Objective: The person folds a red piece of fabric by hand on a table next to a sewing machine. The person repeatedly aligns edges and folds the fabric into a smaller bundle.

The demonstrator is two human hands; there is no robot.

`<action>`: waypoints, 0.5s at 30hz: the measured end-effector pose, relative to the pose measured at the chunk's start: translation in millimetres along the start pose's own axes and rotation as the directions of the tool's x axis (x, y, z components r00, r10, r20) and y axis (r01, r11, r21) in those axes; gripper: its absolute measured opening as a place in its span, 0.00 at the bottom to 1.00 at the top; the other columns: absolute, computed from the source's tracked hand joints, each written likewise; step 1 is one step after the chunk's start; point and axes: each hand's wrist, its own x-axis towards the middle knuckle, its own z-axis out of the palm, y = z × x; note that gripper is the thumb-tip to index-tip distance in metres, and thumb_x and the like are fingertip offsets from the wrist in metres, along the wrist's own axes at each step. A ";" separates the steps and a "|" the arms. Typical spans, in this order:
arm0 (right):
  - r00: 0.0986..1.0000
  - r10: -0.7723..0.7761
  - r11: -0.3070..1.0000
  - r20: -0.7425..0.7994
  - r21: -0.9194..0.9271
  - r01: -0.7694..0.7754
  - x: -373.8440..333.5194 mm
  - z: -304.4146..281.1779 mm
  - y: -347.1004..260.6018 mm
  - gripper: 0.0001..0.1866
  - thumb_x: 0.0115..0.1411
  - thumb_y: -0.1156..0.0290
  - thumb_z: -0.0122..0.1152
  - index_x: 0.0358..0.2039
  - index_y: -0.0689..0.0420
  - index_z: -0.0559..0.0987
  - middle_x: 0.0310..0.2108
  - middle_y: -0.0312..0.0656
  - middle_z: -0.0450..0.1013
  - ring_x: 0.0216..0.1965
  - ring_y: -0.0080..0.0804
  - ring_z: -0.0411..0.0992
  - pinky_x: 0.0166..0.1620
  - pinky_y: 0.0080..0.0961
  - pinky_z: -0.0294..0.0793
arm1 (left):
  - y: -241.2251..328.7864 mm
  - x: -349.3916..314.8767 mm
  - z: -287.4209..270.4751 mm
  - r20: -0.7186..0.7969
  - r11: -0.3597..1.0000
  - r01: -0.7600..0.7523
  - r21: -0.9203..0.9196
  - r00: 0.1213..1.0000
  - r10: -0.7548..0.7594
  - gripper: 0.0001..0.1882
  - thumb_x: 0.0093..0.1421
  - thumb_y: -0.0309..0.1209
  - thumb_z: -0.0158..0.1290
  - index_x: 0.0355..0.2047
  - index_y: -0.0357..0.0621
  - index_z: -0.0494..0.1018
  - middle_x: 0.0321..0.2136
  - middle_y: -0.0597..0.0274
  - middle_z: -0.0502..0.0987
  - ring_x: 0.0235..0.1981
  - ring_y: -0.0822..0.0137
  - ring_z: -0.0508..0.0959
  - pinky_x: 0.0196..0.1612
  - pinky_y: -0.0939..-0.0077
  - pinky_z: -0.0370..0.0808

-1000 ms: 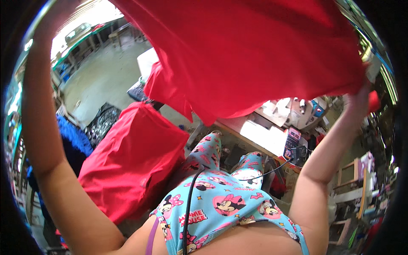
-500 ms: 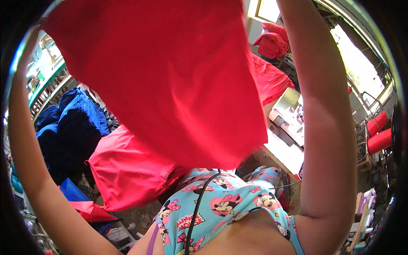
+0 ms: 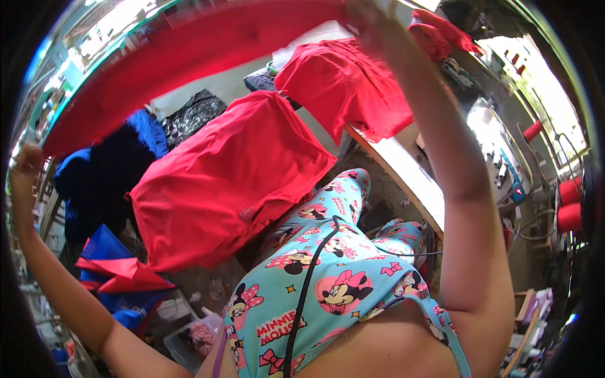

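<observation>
A piece of red cloth [image 3: 189,57] is stretched in the air between my two raised hands, arching across the top left. My left hand [image 3: 28,160], at the far left edge, is closed on its lower left corner. At the top, my right hand [image 3: 368,17] is closed on the other end; its fingers are partly blurred. Below the lifted cloth, a smooth layered pile of red cloth [image 3: 227,176] lies beside my lap, touched by neither hand. More crumpled red cloth [image 3: 343,82] hangs over the table's end.
At right, a sewing machine [image 3: 495,142] stands by the white-topped table [image 3: 406,179]. Red thread cones [image 3: 569,214] are at the right edge. Dark blue cloth [image 3: 104,183] is heaped at left, near a black plastic bag [image 3: 195,116]. Red and blue pieces [image 3: 120,277] lie lower left.
The red cloth has swung up and away from in front of me, to the upper left. Both hands still hold it, and the pile and table below are now uncovered.
</observation>
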 end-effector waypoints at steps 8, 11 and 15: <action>0.520 0.395 -0.576 0.757 0.645 -0.502 -182.1 11.3 -200.3 0.18 0.43 0.92 0.43 0.29 0.60 0.77 0.29 0.33 0.72 0.32 0.18 0.68 0.37 0.14 0.67 | 89.2 -114.4 180.5 0.811 0.890 0.362 0.276 0.409 -0.418 0.10 0.38 0.31 0.66 0.21 0.40 0.80 0.17 0.60 0.78 0.19 0.70 0.77 0.27 0.75 0.73; 0.623 0.386 -0.403 0.680 0.732 -0.550 -181.5 6.5 -195.1 0.17 0.44 0.92 0.44 0.29 0.61 0.77 0.30 0.33 0.73 0.33 0.17 0.68 0.38 0.14 0.67 | 123.9 -66.5 179.1 0.800 0.834 0.283 0.473 0.260 -0.541 0.12 0.45 0.39 0.64 0.20 0.44 0.81 0.15 0.60 0.78 0.18 0.69 0.78 0.26 0.72 0.74; 0.579 0.327 -0.451 0.747 0.662 -0.599 -203.8 19.5 -207.1 0.17 0.46 0.92 0.43 0.31 0.60 0.76 0.31 0.33 0.73 0.35 0.18 0.69 0.41 0.15 0.68 | 187.0 28.3 198.6 0.785 0.932 -0.262 0.249 0.619 -0.036 0.10 0.48 0.38 0.60 0.26 0.47 0.80 0.20 0.55 0.77 0.23 0.61 0.78 0.30 0.67 0.74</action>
